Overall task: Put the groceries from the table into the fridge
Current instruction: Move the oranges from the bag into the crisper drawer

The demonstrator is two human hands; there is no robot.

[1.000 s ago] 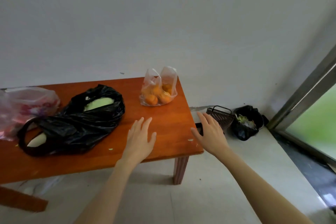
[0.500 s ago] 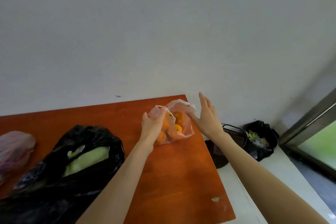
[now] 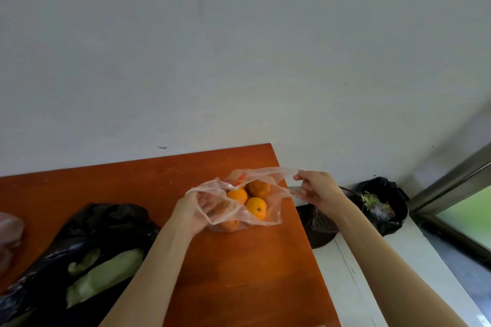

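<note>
1. Pink plastic at the far left edge is a pink bag [image 3: 9,231] on the desk [image 3: 132,183]; only a sliver shows, so what it holds cannot be told.
2. Next to it slumps a black bag [image 3: 87,228], its mouth fallen open toward the camera. Pale green produce [image 3: 106,277], long and husked, lies inside, probably corn. It rests untouched, likely waiting its turn.
3. The left hand [image 3: 195,211] pinches the near-left rim of the clear bag [image 3: 255,216], with the fingers curled into the thin film.
4. That clear bag sits near the desk's right far corner, against the wall side. Its mouth is stretched wide between the two hands, which looks like a way to check or reach the contents before carrying it off. Inside lie oranges [image 3: 247,200]: three plain on top, a fourth showing through the film lower down.
5. The right hand [image 3: 317,190] holds the opposite rim, fingers closed on a pulled-out handle strip past the desk's edge.
6. On the floor beyond the desk stands a dark basket [image 3: 317,228], and beside it a black rubbish bag [image 3: 382,204] with green scraps inside.
7. No fridge is in view, so nothing has yet gone in, by my judgement.
</note>
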